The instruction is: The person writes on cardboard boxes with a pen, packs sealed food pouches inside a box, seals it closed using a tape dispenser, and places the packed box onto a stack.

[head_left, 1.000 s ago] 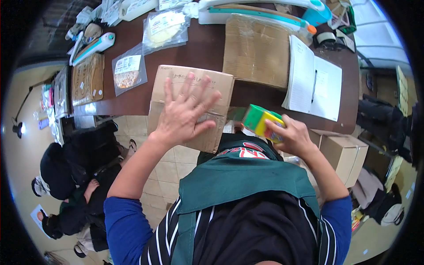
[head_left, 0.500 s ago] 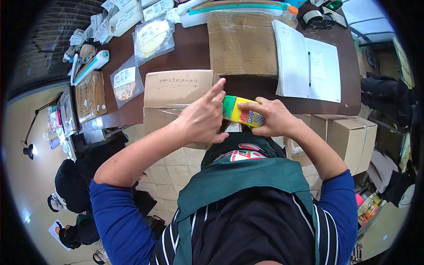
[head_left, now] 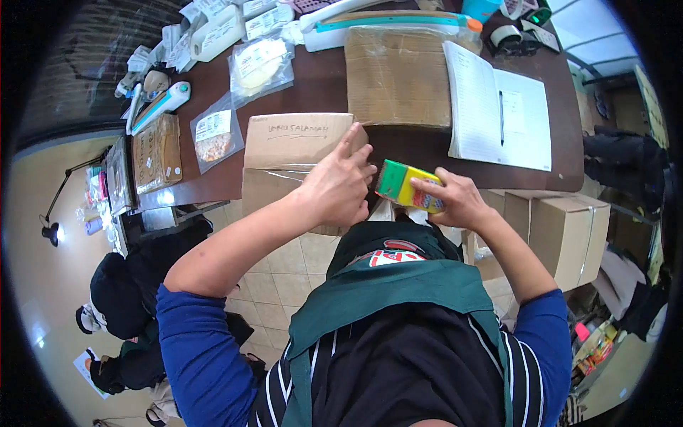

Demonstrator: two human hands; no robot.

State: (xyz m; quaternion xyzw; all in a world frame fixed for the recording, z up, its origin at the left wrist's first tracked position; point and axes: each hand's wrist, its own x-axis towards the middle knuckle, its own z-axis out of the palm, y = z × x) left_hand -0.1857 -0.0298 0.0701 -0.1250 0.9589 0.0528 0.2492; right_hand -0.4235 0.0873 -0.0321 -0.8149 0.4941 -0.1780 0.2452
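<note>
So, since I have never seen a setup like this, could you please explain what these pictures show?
There is no robot here: these are a person's bare hands, and every picture comes from one camera worn on the head, looking forward and down. The left hand touches the side of a carton with handwriting on it, at the table's near edge. The right hand holds a green-and-yellow object; I cannot tell exactly what it is. On the dark table also lie another cardboard box, an open notebook with a pen, and labelled clear bags.
</note>
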